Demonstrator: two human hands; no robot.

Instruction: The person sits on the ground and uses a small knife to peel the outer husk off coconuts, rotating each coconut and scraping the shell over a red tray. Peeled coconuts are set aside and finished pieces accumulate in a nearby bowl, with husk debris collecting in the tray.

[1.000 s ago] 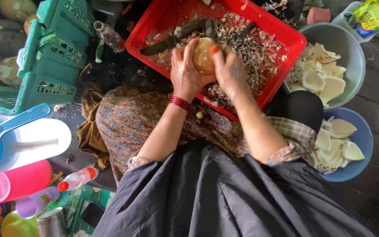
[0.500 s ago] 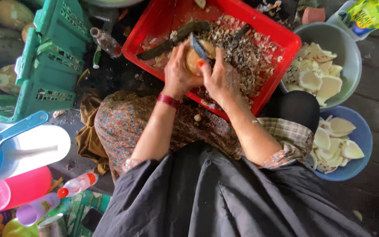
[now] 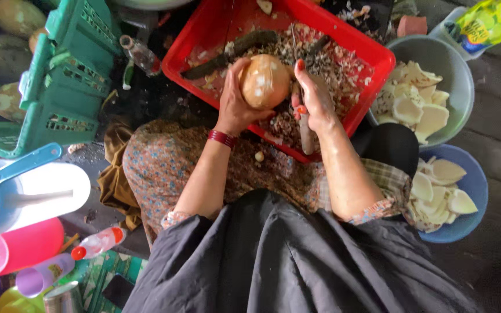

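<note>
Brown round fruit (image 3: 264, 81) sits gripped in the left hand (image 3: 236, 101) fingers; right hand (image 3: 315, 101) fingers clasp a knife (image 3: 305, 124) just beside it, over the red tray (image 3: 372, 61).

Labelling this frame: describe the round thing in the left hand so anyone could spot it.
Start at the red tray full of brown shavings, top centre. Just above its near edge, the left hand cups a round tan husked fruit. It is the only whole ball there, blotched with pale scraped patches, unlike the white slices in the bowls on the right.
</note>
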